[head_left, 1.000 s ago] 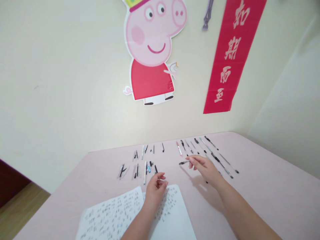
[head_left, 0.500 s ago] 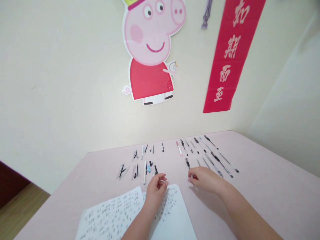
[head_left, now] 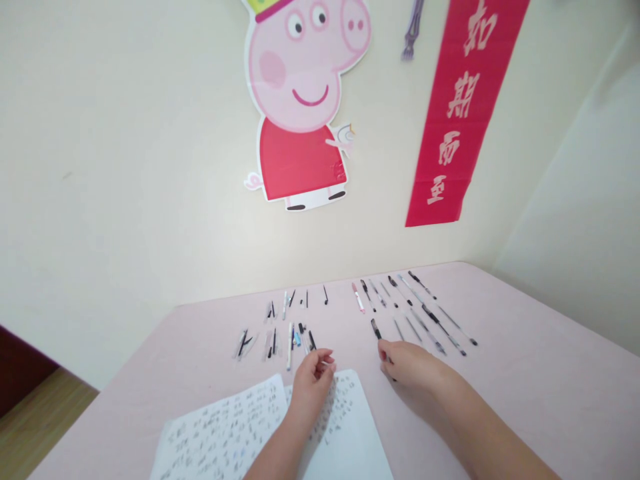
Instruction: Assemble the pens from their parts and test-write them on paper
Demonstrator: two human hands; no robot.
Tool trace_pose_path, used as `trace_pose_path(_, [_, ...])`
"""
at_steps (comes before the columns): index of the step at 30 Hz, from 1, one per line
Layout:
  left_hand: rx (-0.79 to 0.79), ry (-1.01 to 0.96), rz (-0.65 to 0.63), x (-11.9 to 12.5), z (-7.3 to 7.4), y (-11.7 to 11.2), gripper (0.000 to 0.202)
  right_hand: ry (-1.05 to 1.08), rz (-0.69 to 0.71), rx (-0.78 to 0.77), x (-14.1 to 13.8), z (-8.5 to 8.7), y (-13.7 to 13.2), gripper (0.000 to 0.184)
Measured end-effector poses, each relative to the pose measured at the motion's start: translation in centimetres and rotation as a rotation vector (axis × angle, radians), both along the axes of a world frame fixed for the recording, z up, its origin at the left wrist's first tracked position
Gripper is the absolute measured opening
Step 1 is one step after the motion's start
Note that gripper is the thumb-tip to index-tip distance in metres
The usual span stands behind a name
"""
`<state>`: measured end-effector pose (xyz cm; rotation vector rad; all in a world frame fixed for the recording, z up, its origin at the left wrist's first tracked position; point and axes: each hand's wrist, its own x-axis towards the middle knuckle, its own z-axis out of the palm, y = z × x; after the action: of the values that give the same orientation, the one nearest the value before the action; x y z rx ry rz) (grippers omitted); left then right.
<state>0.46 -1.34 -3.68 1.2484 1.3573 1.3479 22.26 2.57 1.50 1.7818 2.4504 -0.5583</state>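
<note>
My right hand (head_left: pixel 403 360) is closed around a pen (head_left: pixel 375 329) with a black grip. The pen's tip points away toward the wall, its middle is behind my fingers, and its other end shows just below them. My left hand (head_left: pixel 316 373) rests over the top of an open notebook (head_left: pixel 350 427) covered in handwriting. Its fingers are loosely curled and a little apart, and I see nothing in them. A black pen part (head_left: pixel 312 340) lies just beyond the left fingertips.
Several disassembled pens, caps and refills, among them a white pen barrel (head_left: pixel 289 347), lie in two rows at left. Several slim pens and refills, including a pink-and-white pen (head_left: pixel 358 298), lie at right. The pink table (head_left: pixel 525 373) meets a wall with a pig cutout (head_left: pixel 305 157) and red banner (head_left: pixel 447 120).
My right hand has shifted slightly down and right, and the pen's near end now shows below the fingers. My left hand stays almost still.
</note>
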Motion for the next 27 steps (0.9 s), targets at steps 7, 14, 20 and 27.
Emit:
trace_pose_path(7, [-0.005, 0.003, 0.001, 0.1, 0.1, 0.0, 0.022, -0.069, -0.065, 0.181, -1.4, -0.9, 0.3, 0.019])
trace_pose_path(14, [-0.01, 0.019, -0.012, 0.0, -0.1, 0.0, 0.023, -0.137, -0.148, 0.213, -0.9, -1.0, 0.7, 0.022])
trace_pose_path(20, [0.0, 0.058, -0.026, -0.1, -0.3, 0.1, 0.022, -0.174, -0.187, 0.212, -0.2, -0.8, 1.0, 0.023])
trace_pose_path(27, [-0.009, 0.046, -0.031, -0.1, -0.1, 0.0, 0.022, -0.205, -0.238, 0.198, 0.3, -0.7, 1.3, 0.03])
